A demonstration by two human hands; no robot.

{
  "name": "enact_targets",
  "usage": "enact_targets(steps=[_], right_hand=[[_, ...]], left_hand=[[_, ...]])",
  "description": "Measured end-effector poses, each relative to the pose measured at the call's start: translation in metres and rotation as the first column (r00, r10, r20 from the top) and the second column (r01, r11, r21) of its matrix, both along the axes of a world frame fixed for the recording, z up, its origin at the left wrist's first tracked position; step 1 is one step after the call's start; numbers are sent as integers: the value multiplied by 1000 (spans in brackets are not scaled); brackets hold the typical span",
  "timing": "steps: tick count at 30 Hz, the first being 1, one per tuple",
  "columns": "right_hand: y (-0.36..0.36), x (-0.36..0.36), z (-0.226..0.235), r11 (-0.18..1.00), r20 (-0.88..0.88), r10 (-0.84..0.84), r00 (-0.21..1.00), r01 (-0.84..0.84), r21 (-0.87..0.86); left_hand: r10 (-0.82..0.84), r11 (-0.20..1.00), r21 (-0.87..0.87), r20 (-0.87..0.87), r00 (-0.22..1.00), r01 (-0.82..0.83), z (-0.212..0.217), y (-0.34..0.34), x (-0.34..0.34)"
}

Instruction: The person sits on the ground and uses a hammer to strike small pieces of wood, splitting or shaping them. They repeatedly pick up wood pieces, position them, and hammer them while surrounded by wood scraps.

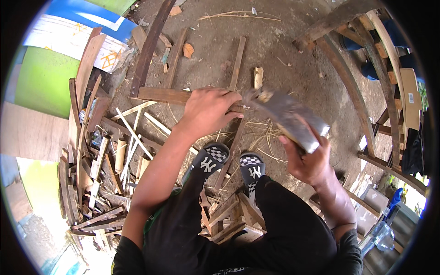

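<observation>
In front of my feet, my left hand (208, 110) is closed at the end of a brown wooden bar (160, 95), fingers bent over it. The bar meets a darker upright plank (151, 43) at its left. Tight in my right hand (309, 165) is a broad grey metal tool (293, 117), smeared by motion so its exact kind does not show. Its far end comes close to my left fingertips, above the wood. Thin wooden strips (238, 62) cross the ground on either side of the bar.
Scrap wood (103, 174) is heaped at my left beside green and white panels (48, 75). A curved wooden frame (350, 94) stands at the right, with a cardboard piece (410, 98) against it. Wood pieces (236, 217) lie between my legs; a clear plastic bottle (380, 238) is at lower right.
</observation>
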State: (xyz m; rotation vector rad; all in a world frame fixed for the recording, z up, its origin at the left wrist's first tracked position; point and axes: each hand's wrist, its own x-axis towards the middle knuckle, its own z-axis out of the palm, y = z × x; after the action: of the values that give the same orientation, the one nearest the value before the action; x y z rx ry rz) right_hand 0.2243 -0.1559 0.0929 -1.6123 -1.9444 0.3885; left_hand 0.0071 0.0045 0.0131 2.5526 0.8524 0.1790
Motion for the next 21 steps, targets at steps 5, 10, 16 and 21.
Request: enact_targets(steps=[5, 10, 16, 21], right_hand=[[-8, 0, -4, 990, -11, 24, 1000, -22, 142], [-8, 1, -5, 994, -28, -64, 998, 61, -91], [-7, -1, 1, 979, -51, 11, 999, 0, 202], [-7, -6, -17, 994, -32, -83, 996, 80, -79]], left_hand=[[-10, 999, -32, 89, 996, 13, -2, 0, 2], [0, 1000, -24, 41, 999, 1, 1, 1, 1], [0, 1000, -8, 82, 997, 1, -6, 1, 0], [14, 1000, 7, 66, 998, -15, -4, 0, 3]])
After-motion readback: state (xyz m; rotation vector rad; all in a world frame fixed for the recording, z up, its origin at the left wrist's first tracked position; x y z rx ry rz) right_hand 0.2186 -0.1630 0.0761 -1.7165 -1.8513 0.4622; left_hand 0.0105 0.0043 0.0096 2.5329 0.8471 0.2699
